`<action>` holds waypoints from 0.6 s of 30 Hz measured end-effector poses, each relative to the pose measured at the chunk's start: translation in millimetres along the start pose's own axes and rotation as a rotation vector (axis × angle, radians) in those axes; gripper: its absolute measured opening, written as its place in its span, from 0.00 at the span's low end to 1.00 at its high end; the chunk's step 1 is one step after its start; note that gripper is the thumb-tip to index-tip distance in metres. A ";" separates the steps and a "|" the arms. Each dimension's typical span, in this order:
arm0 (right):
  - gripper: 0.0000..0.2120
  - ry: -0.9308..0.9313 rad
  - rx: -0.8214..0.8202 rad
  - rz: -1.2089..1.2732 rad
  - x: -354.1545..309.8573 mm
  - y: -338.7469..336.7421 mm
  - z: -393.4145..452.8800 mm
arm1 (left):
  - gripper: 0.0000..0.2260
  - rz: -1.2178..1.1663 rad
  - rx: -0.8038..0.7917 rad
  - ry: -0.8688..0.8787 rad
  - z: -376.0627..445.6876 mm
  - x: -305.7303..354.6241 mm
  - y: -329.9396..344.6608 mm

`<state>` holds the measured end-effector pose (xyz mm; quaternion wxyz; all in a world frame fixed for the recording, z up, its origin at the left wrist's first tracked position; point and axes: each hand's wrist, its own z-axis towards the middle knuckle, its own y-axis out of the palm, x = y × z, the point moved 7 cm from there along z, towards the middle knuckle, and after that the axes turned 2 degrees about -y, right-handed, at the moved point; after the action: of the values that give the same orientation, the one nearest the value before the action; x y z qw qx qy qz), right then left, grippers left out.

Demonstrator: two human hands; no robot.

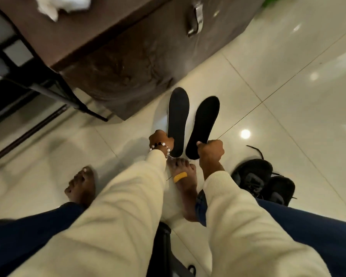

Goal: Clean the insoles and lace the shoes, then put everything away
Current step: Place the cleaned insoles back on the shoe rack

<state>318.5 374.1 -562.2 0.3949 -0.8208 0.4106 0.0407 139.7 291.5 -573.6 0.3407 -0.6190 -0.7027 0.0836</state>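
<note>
1. Two black insoles are held side by side above the pale tiled floor [288, 80], toe ends pointing away from the person and heel ends nearest the body.
2. The left insole [178, 120] is gripped near its heel by the left hand [160, 139], whose fingers are curled round the insole's edge; a bead bracelet [160, 147] is worn on that wrist.
3. The right insole [205, 124] is pinched near its heel by the right hand [210, 149], with the thumb laid across the dark face and the other fingers folded behind it.
4. The insoles are kept just apart from each other, and the left one reaches a little farther forward, close to the lower corner of a dark brown cabinet [132, 72].
5. Cream sleeves [128, 206] are seen on both arms, with dark blue trousers [308, 226] on the knees at either side.
6. Two bare feet are planted on the tiles; a yellow plaster [180, 176] is stuck across the foot beneath the hands, and the other foot [81, 186] is set well off to the left.
7. A pair of black shoes [262, 181] is lying on the floor just to the right of the right forearm, with a loose black lace [256, 150] trailing beyond it.
8. A metal handle [196, 20] is fixed on the cabinet front, and something white and crumpled [62, 5] is lying on its top; what it is cannot be told.
</note>
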 end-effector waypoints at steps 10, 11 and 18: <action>0.18 -0.067 -0.062 0.213 -46.2 -106.7 -170.3 | 0.12 -0.137 0.052 0.035 -181.0 13.1 -111.7; 0.18 -0.076 -0.066 0.232 -47.4 -113.5 -184.1 | 0.12 -0.163 0.060 0.035 -196.6 11.4 -122.8; 0.15 -0.241 -0.176 0.336 -43.1 -149.8 -307.2 | 0.03 -0.500 0.107 0.076 -267.1 -44.0 -190.7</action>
<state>316.8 244.9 -242.8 0.3555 -0.7614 0.4863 0.2394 140.3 127.6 -285.9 0.4092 -0.4099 -0.8151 0.0105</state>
